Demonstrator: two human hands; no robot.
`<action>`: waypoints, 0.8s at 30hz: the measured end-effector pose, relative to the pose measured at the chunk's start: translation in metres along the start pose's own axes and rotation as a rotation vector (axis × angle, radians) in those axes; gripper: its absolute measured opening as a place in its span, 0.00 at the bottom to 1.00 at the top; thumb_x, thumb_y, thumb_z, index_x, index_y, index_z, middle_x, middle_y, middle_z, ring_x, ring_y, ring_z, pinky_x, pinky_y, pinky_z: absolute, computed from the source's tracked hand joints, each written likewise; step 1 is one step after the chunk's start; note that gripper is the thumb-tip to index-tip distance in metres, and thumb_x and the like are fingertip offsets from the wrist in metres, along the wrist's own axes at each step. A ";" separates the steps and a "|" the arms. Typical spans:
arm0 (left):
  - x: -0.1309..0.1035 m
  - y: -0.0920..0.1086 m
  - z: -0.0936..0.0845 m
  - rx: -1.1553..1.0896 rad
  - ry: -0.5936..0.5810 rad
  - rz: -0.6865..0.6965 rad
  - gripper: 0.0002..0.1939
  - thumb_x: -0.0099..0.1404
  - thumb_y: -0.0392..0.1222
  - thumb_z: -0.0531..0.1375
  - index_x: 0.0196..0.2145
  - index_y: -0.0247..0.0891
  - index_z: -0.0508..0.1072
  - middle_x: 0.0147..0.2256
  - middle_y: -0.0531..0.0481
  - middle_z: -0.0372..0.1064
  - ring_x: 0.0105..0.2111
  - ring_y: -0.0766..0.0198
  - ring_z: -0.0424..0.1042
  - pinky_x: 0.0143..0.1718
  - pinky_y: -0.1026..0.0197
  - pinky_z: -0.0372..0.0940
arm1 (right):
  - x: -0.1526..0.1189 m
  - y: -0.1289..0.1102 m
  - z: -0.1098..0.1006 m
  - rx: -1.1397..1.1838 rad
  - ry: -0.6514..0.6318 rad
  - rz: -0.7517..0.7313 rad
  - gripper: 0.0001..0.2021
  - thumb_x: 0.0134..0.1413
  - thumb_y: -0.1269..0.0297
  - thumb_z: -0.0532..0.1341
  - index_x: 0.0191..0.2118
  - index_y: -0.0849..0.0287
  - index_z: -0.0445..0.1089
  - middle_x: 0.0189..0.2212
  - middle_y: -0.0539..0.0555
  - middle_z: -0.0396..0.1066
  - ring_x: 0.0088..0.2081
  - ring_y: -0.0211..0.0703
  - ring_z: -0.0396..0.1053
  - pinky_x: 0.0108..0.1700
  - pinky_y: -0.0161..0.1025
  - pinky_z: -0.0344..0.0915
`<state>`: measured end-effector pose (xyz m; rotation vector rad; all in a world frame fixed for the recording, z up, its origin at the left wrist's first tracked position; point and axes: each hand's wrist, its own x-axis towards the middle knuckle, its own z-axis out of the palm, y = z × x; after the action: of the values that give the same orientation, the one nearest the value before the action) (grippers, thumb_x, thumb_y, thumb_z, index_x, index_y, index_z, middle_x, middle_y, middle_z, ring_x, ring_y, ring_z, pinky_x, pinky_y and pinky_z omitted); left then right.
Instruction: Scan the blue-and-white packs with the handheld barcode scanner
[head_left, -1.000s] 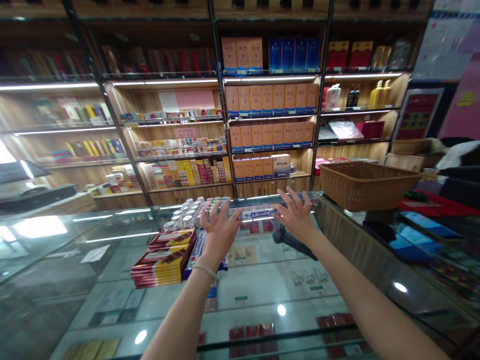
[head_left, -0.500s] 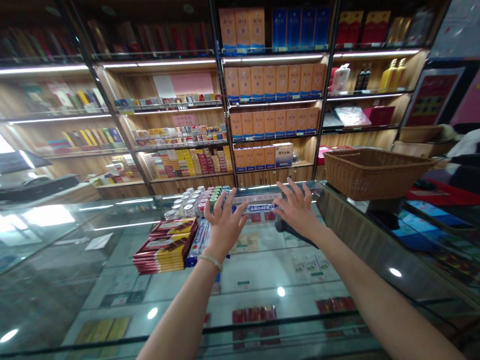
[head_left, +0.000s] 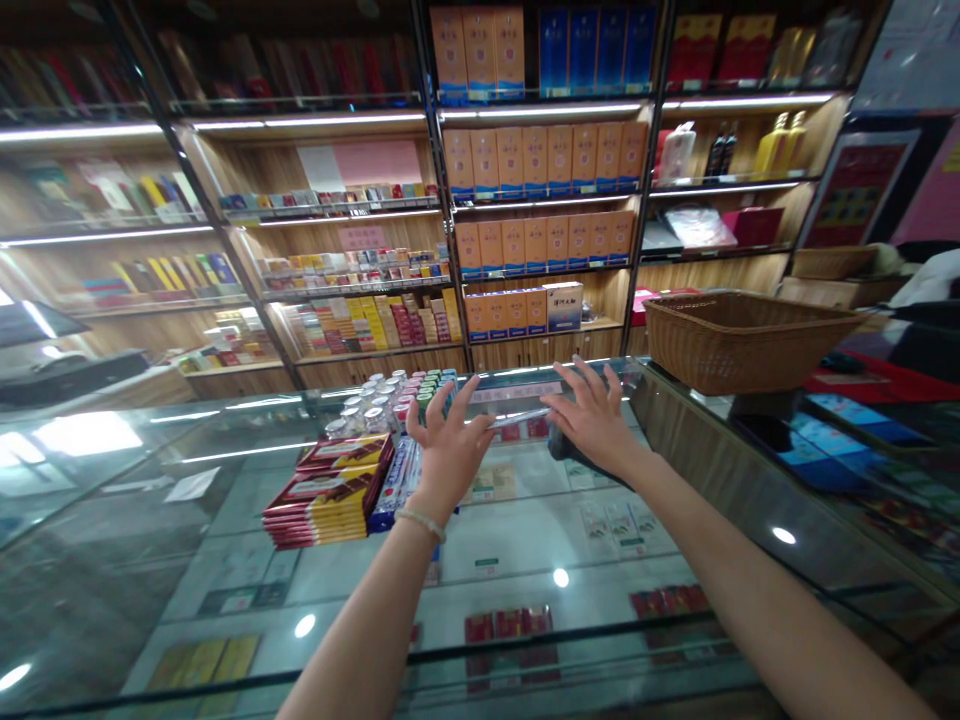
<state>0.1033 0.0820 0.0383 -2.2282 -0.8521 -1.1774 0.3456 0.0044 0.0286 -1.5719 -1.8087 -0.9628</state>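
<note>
Between my two hands a slim candy stick (head_left: 517, 418) in a blue-and-white wrapper is held by its ends above the glass counter (head_left: 525, 530). My left hand (head_left: 454, 450), with a bracelet at the wrist, pinches the left end between thumb and fingertip, other fingers spread. On the right end, my right hand (head_left: 592, 412) has a similar pinch. Only a thin edge of the stick shows. Beside my left hand lie a pile of blue-and-white candy packs (head_left: 397, 485), partly hidden by the hand, and a stack of red-and-yellow chocolate bars (head_left: 334, 490).
Several small clear-lidded jars (head_left: 379, 400) stand in rows behind the packs. A dark, partly hidden object (head_left: 559, 445) lies under my right hand. At the right stands a wicker basket (head_left: 742, 340). Shelves of orange boxes (head_left: 544, 245) line the back wall.
The candy stick has turned in my fingers from its printed face to a thin edge, its right end slightly higher. Both hands stay nearly in place.
</note>
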 end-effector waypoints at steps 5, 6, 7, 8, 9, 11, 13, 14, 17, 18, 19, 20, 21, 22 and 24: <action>0.004 -0.001 -0.009 -0.120 -0.178 -0.078 0.07 0.67 0.48 0.66 0.32 0.47 0.82 0.68 0.50 0.63 0.69 0.38 0.53 0.69 0.26 0.32 | -0.002 0.001 -0.003 0.011 -0.005 0.026 0.20 0.68 0.49 0.58 0.59 0.52 0.72 0.71 0.62 0.55 0.73 0.59 0.45 0.72 0.64 0.36; 0.004 -0.001 -0.010 -0.147 -0.206 -0.078 0.09 0.67 0.49 0.65 0.31 0.47 0.83 0.68 0.50 0.62 0.69 0.38 0.53 0.69 0.26 0.33 | -0.002 0.000 -0.003 0.011 -0.001 0.018 0.21 0.66 0.48 0.60 0.58 0.52 0.72 0.70 0.62 0.55 0.73 0.60 0.45 0.72 0.64 0.35; 0.005 -0.002 -0.010 -0.172 -0.233 -0.076 0.10 0.68 0.49 0.64 0.31 0.46 0.83 0.69 0.49 0.62 0.69 0.37 0.52 0.69 0.25 0.34 | -0.003 0.000 -0.002 0.009 0.003 0.009 0.21 0.65 0.48 0.61 0.57 0.53 0.72 0.70 0.62 0.55 0.73 0.60 0.45 0.72 0.64 0.35; 0.005 -0.002 -0.011 -0.193 -0.254 -0.074 0.12 0.69 0.49 0.63 0.31 0.46 0.83 0.69 0.49 0.61 0.69 0.37 0.52 0.69 0.24 0.35 | -0.003 0.000 -0.002 0.005 0.009 0.001 0.20 0.64 0.49 0.63 0.55 0.52 0.73 0.70 0.62 0.56 0.73 0.60 0.45 0.72 0.64 0.35; 0.005 -0.003 -0.010 -0.209 -0.269 -0.073 0.12 0.69 0.49 0.63 0.30 0.46 0.83 0.69 0.49 0.61 0.69 0.37 0.52 0.69 0.24 0.35 | -0.003 0.000 -0.001 0.001 0.014 -0.005 0.18 0.63 0.51 0.64 0.54 0.52 0.74 0.70 0.62 0.56 0.72 0.60 0.46 0.72 0.64 0.35; 0.004 -0.003 -0.008 -0.229 -0.282 -0.072 0.12 0.69 0.48 0.62 0.30 0.46 0.83 0.69 0.49 0.61 0.69 0.37 0.52 0.68 0.22 0.36 | -0.004 0.000 0.000 -0.006 0.023 -0.005 0.13 0.62 0.54 0.65 0.50 0.51 0.75 0.69 0.61 0.58 0.72 0.60 0.48 0.71 0.64 0.35; 0.004 -0.004 -0.005 -0.236 -0.284 -0.071 0.12 0.69 0.48 0.62 0.30 0.47 0.83 0.69 0.49 0.61 0.69 0.37 0.51 0.68 0.22 0.36 | -0.005 0.000 0.000 -0.007 0.020 0.002 0.10 0.62 0.57 0.65 0.48 0.50 0.76 0.69 0.59 0.59 0.72 0.60 0.49 0.71 0.64 0.34; 0.003 -0.004 -0.004 -0.234 -0.285 -0.072 0.13 0.69 0.48 0.62 0.30 0.46 0.83 0.69 0.49 0.61 0.69 0.37 0.51 0.68 0.22 0.36 | -0.005 0.000 0.000 -0.006 0.016 0.004 0.09 0.63 0.57 0.65 0.47 0.49 0.76 0.69 0.59 0.59 0.72 0.60 0.49 0.71 0.64 0.34; 0.003 -0.003 -0.004 -0.209 -0.289 -0.091 0.11 0.69 0.49 0.62 0.33 0.47 0.84 0.70 0.48 0.60 0.69 0.38 0.52 0.68 0.23 0.39 | -0.005 0.000 -0.002 -0.002 0.016 0.009 0.09 0.63 0.57 0.64 0.47 0.49 0.77 0.70 0.58 0.59 0.72 0.60 0.49 0.71 0.65 0.33; 0.003 -0.002 -0.005 -0.194 -0.282 -0.097 0.09 0.69 0.49 0.62 0.38 0.49 0.84 0.70 0.47 0.60 0.69 0.38 0.52 0.68 0.23 0.39 | -0.004 0.000 -0.002 -0.003 0.020 0.014 0.09 0.63 0.57 0.64 0.46 0.49 0.77 0.70 0.58 0.59 0.72 0.60 0.49 0.71 0.64 0.33; 0.004 -0.002 -0.007 -0.177 -0.271 -0.098 0.10 0.69 0.49 0.63 0.43 0.50 0.83 0.70 0.46 0.59 0.69 0.38 0.52 0.68 0.24 0.40 | -0.004 0.000 -0.003 -0.003 0.023 0.021 0.09 0.63 0.57 0.64 0.47 0.49 0.77 0.70 0.58 0.58 0.72 0.60 0.49 0.71 0.64 0.33; 0.004 -0.001 -0.009 -0.157 -0.257 -0.092 0.13 0.68 0.50 0.64 0.49 0.51 0.81 0.70 0.44 0.59 0.70 0.38 0.52 0.68 0.24 0.39 | -0.004 -0.001 -0.003 -0.003 0.023 0.030 0.09 0.64 0.57 0.64 0.47 0.49 0.77 0.70 0.58 0.58 0.72 0.60 0.49 0.71 0.64 0.32; 0.005 0.000 -0.011 -0.134 -0.239 -0.080 0.18 0.67 0.51 0.65 0.54 0.52 0.79 0.70 0.43 0.59 0.70 0.38 0.52 0.68 0.25 0.38 | -0.003 -0.001 -0.004 -0.001 0.020 0.039 0.09 0.64 0.57 0.63 0.47 0.49 0.77 0.70 0.58 0.58 0.72 0.60 0.48 0.71 0.64 0.32; 0.005 0.001 -0.012 -0.112 -0.219 -0.064 0.22 0.65 0.52 0.67 0.57 0.52 0.76 0.70 0.42 0.58 0.70 0.38 0.52 0.69 0.25 0.37 | -0.003 -0.001 -0.004 0.003 0.017 0.047 0.10 0.64 0.57 0.63 0.48 0.49 0.77 0.71 0.58 0.57 0.72 0.59 0.48 0.71 0.64 0.33; 0.005 0.003 -0.014 -0.078 -0.182 -0.022 0.26 0.62 0.53 0.69 0.57 0.52 0.75 0.70 0.42 0.58 0.70 0.38 0.52 0.69 0.26 0.33 | -0.002 -0.002 -0.005 0.018 0.008 0.055 0.10 0.65 0.56 0.62 0.48 0.49 0.77 0.71 0.58 0.57 0.72 0.59 0.47 0.71 0.65 0.33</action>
<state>0.1001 0.0723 0.0494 -2.4238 -0.9175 -1.0454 0.3436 -0.0008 0.0295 -1.5964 -1.7541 -0.9239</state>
